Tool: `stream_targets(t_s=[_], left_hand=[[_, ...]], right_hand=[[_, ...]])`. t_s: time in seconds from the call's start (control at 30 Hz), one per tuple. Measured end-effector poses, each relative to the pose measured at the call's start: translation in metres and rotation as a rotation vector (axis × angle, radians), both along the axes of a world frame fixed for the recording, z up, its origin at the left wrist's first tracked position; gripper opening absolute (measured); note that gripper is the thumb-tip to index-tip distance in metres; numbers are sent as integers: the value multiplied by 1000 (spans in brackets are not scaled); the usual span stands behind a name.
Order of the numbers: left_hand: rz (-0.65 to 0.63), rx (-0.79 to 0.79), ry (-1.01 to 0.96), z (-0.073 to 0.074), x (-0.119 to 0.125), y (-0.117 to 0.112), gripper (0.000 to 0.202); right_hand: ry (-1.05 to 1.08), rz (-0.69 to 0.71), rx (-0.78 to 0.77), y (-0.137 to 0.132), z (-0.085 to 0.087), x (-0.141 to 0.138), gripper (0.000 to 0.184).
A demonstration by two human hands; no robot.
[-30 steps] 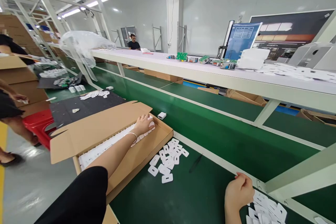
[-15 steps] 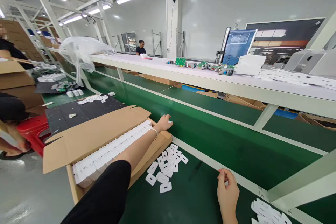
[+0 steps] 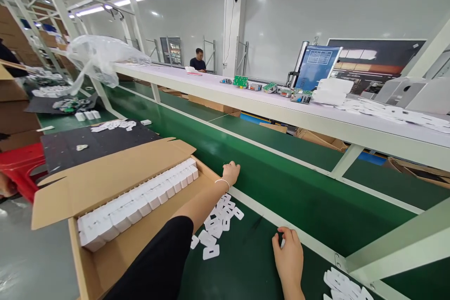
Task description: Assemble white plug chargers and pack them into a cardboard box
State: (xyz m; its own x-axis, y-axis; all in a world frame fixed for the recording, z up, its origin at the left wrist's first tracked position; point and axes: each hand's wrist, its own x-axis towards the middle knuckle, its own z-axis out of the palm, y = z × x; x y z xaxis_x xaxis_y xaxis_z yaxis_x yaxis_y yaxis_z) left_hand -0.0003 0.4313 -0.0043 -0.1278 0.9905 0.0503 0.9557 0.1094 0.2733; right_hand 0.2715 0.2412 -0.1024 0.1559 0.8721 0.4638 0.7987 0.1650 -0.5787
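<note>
My left hand (image 3: 231,172) reaches past the far right corner of an open cardboard box (image 3: 105,262). It rests on the edge of the green belt (image 3: 281,183) with its fingers curled, and what they hold is hidden. A row of white adapters (image 3: 140,201) lies inside the box. Just under my left forearm lies a pile of flat white plastic pieces (image 3: 216,229). My right hand (image 3: 288,255) sits low on the green surface, fingers pinched on a small white piece. A second heap of white pieces (image 3: 342,286) lies to its right.
A white shelf (image 3: 316,117) runs above the belt with circuit boards (image 3: 241,80), a blue sign (image 3: 318,68) and white parts. A slanted white frame strut (image 3: 397,248) crosses at the right. A black mat (image 3: 87,140), a red stool (image 3: 19,164), a plastic bag (image 3: 98,58) and a distant person (image 3: 198,60) are also visible.
My left hand left the adapters in the box and moved right, over the small white part that lay beside the box. My right hand shifted left, away from the heap of white pieces.
</note>
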Motion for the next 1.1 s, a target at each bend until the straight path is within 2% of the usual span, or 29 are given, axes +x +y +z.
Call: stream_targets(t_s=[0.1, 0.2, 0.27, 0.43, 0.53, 0.63, 0.87, 1.1], left_hand=[[-112, 142, -104, -2, 19, -20, 40], [-204, 304, -259, -11, 41, -55, 45], [-225, 402, -381, -21, 54, -86, 47], [-266, 546, -637, -44, 73, -165, 40], [-297, 562, -732, -47, 78, -193, 41], [-319, 632, -773, -46, 80, -203, 42], [-371, 801, -671, -48, 71, -200, 42], [-385, 759, -668, -44, 69, -199, 36]], right_hand=[[27, 24, 0, 1, -2, 1, 26], [47, 8, 4, 0, -3, 3, 31], [44, -44, 14, -3, -2, 5, 33], [-68, -293, -2, -16, 7, 4, 48], [-71, -286, -36, -19, 12, 1, 48], [-27, -226, -46, -20, 16, -1, 50], [196, -115, -74, -20, 21, -12, 52], [368, -14, -118, -23, 30, -22, 53]])
